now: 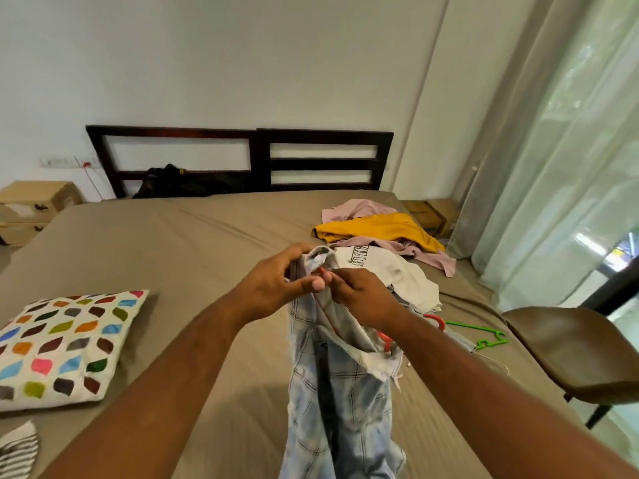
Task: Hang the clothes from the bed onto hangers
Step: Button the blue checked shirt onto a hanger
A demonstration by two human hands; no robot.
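So the person is standing at the foot edge of the bed [207,243] and holding up a light blue plaid shirt [340,402] over the middle of it. The shirt is hanging down from both hands towards the bed's near edge. The left hand [276,288] is gripping the collar, its fingers [297,254] curling round the fabric and the thumb pressing in from the front. The right hand [363,299] is right up against it, fingers bunched and pinching the top of a red hanger [324,271] that's poking out of the collar. The hanger's thin arm is running down inside the shirt, and a pink-red bit is sticking out by the right wrist.

The rest of the clothes are lying in a heap towards the bed's far right corner: a white T-shirt [390,274] with dark lettering just behind the hands, a yellow garment [380,229] past that, and pink stuff [359,207] under and behind it. A green hanger [484,337] is lying near the right edge, well apart from the shirt.

A pillow [65,344] with colourful patches is sitting by the left edge, and a brown chair [581,347] is standing just off the right side.
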